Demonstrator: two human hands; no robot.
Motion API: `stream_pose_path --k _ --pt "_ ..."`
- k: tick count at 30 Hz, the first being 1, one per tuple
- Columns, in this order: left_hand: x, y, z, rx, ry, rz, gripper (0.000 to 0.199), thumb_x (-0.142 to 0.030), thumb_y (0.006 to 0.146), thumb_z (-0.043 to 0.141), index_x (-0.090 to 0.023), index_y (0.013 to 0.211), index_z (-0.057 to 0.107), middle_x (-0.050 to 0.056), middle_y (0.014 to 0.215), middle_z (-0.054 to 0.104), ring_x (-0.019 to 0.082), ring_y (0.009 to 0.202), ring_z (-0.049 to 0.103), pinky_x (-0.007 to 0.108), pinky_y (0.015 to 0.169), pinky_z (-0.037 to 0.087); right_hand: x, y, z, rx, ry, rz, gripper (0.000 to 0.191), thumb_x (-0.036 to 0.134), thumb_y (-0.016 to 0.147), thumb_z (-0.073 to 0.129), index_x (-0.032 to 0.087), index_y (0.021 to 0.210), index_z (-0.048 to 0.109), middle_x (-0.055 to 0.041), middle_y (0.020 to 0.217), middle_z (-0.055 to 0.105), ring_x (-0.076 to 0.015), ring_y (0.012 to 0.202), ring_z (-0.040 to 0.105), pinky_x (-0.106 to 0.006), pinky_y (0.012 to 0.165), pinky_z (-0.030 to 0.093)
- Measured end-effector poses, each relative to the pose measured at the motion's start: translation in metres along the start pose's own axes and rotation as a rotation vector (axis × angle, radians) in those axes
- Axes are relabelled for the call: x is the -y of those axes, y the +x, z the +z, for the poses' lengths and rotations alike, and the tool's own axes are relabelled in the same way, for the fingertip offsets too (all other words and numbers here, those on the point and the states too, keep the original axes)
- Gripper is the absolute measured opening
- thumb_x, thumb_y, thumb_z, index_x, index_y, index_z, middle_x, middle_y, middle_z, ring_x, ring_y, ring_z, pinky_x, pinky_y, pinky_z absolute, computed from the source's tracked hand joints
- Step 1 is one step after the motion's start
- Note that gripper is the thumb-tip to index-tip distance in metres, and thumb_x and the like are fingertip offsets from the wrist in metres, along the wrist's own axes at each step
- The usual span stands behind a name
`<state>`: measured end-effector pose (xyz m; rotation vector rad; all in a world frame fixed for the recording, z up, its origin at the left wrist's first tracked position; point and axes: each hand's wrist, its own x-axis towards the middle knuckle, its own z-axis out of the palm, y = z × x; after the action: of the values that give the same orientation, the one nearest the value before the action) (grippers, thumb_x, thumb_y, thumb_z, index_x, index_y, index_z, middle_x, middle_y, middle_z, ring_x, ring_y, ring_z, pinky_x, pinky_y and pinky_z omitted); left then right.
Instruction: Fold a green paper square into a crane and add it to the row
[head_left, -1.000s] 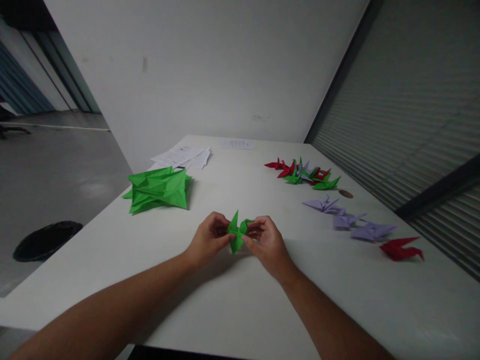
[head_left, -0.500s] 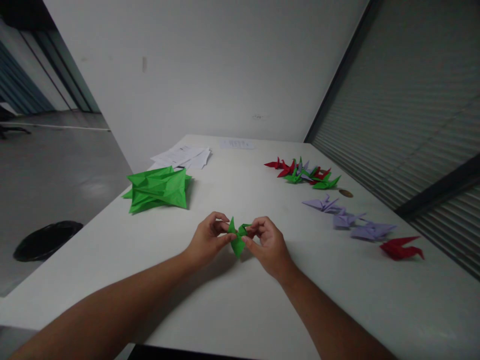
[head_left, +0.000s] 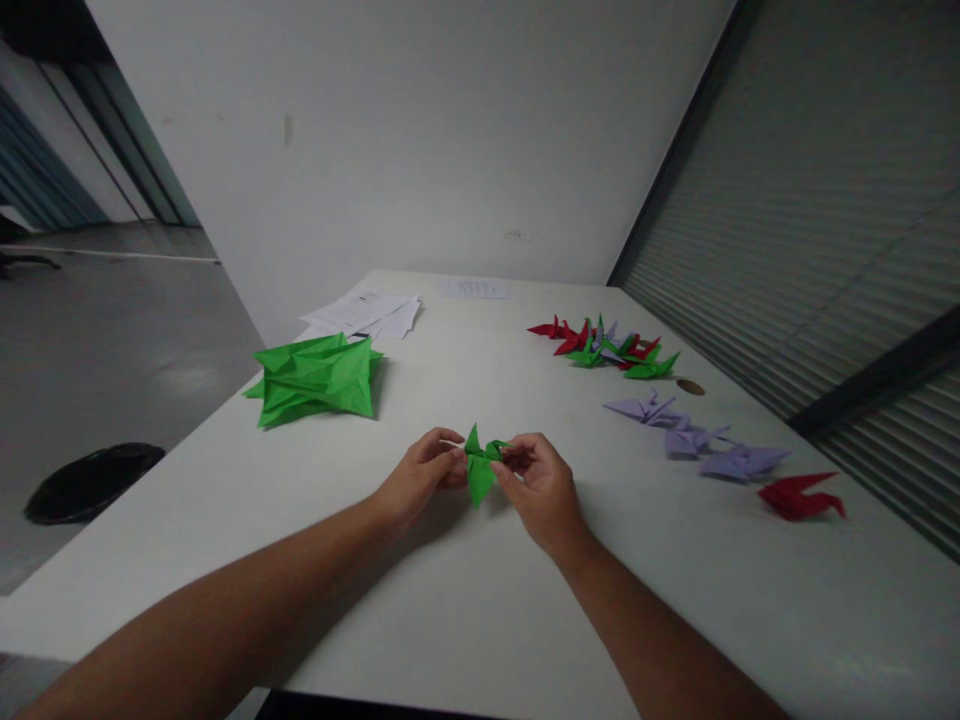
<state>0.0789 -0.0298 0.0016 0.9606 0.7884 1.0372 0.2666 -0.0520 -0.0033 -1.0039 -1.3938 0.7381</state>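
Note:
A small green paper crane [head_left: 480, 478] is held just above the white table, one wing pointing up and the other down toward me. My right hand [head_left: 541, 488] pinches its right side between thumb and fingers, near the folded head end. On the crane's left side, my left hand [head_left: 424, 475] is closed, its thumb and fingertips together at the paper's edge. Parts of the crane are covered by the fingers of both hands.
Green folded paper pieces [head_left: 319, 380] lie stacked at the left. Finished purple cranes [head_left: 742, 460], a red crane [head_left: 801, 496] and a mixed crane cluster [head_left: 600, 345] sit along the right. Printed sheets [head_left: 364, 312] are behind; a black bin [head_left: 94, 483] stands on the floor.
The crane has turned slightly and shifted a little right and up, showing more of its lower wing. My left thumb has drawn back from its middle to its left edge.

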Motion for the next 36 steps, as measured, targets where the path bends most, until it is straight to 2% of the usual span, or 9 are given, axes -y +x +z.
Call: stream_pose_path --k 3,11,16,19,21,23,26,29,36 --pt "0.000 -0.002 0.003 0.073 -0.113 -0.100 0.035 -0.033 0.080 0.083 -0.019 0.108 0.067 0.002 0.089 0.072 0.014 0.076 0.068 0.031 0.077 0.057 0.000 -0.002 -0.001 0.007 -0.052 -0.010 0.016 0.028 0.085 0.073 0.023 0.094 0.060 -0.0013 0.083 0.066 -0.0172 0.072 0.065 -0.031 0.068 0.056" --pt "-0.002 0.001 -0.001 0.068 -0.205 -0.180 0.031 -0.026 0.077 0.085 -0.015 0.103 0.072 0.009 0.099 0.075 0.019 0.086 0.071 0.033 0.084 0.061 0.005 -0.004 0.001 0.126 -0.047 0.079 0.021 0.032 0.080 0.079 0.022 0.090 0.063 -0.0016 0.080 0.067 -0.0180 0.072 0.066 -0.030 0.066 0.057" --pt "-0.006 0.000 -0.004 0.086 -0.197 -0.257 0.024 -0.023 0.081 0.081 -0.016 0.101 0.071 0.011 0.103 0.075 0.020 0.086 0.073 0.032 0.073 0.063 0.007 -0.003 -0.001 0.210 -0.021 0.157 0.027 0.031 0.076 0.082 0.021 0.093 0.064 -0.0017 0.084 0.067 -0.0163 0.068 0.064 -0.030 0.063 0.055" --pt "-0.007 0.001 -0.006 0.094 -0.206 -0.261 0.023 -0.022 0.081 0.081 -0.016 0.100 0.070 0.010 0.099 0.074 0.019 0.080 0.072 0.030 0.067 0.063 0.008 0.001 -0.005 0.219 -0.120 0.073 0.026 0.028 0.074 0.083 0.022 0.092 0.066 -0.0011 0.085 0.065 -0.0143 0.064 0.058 -0.028 0.058 0.051" --pt "-0.007 0.001 -0.007 0.106 -0.209 -0.266 0.024 -0.022 0.080 0.081 -0.015 0.100 0.070 0.010 0.097 0.073 0.019 0.077 0.071 0.030 0.066 0.063 0.008 0.004 -0.008 0.223 -0.231 -0.023 0.030 0.024 0.071 0.085 0.023 0.095 0.067 -0.0024 0.090 0.066 -0.0174 0.073 0.060 -0.030 0.063 0.051" --pt "-0.007 0.002 -0.008 0.129 -0.201 -0.278 0.023 -0.021 0.080 0.081 -0.014 0.099 0.070 0.011 0.095 0.073 0.019 0.076 0.071 0.031 0.066 0.063 0.009 0.007 -0.010 0.245 -0.302 -0.075 0.039 0.020 0.067 0.086 0.024 0.102 0.068 -0.0048 0.100 0.069 -0.0230 0.090 0.064 -0.034 0.073 0.053" --pt "-0.006 0.002 -0.009 0.163 -0.183 -0.298 0.021 -0.021 0.079 0.082 -0.014 0.096 0.070 0.011 0.091 0.072 0.018 0.073 0.070 0.030 0.064 0.062 0.010 0.007 -0.012 0.305 -0.302 -0.032 0.048 0.018 0.068 0.086 0.025 0.111 0.067 -0.0063 0.112 0.071 -0.0271 0.107 0.066 -0.043 0.090 0.053" --pt "-0.004 0.003 -0.010 0.176 -0.154 -0.321 0.022 -0.022 0.079 0.082 -0.013 0.095 0.070 0.011 0.092 0.072 0.017 0.072 0.070 0.027 0.062 0.060 0.009 0.004 -0.011 0.368 -0.240 0.040 0.047 0.018 0.072 0.084 0.024 0.114 0.066 -0.0062 0.112 0.073 -0.0258 0.106 0.068 -0.045 0.095 0.054" --pt "-0.005 0.003 -0.010 0.155 -0.109 -0.345 0.025 -0.021 0.078 0.083 -0.013 0.093 0.066 0.009 0.089 0.070 0.015 0.070 0.069 0.025 0.061 0.060 0.006 0.004 -0.011 0.393 -0.212 0.055 0.046 0.021 0.073 0.085 0.023 0.115 0.067 -0.0065 0.108 0.074 -0.0245 0.097 0.071 -0.041 0.085 0.056"
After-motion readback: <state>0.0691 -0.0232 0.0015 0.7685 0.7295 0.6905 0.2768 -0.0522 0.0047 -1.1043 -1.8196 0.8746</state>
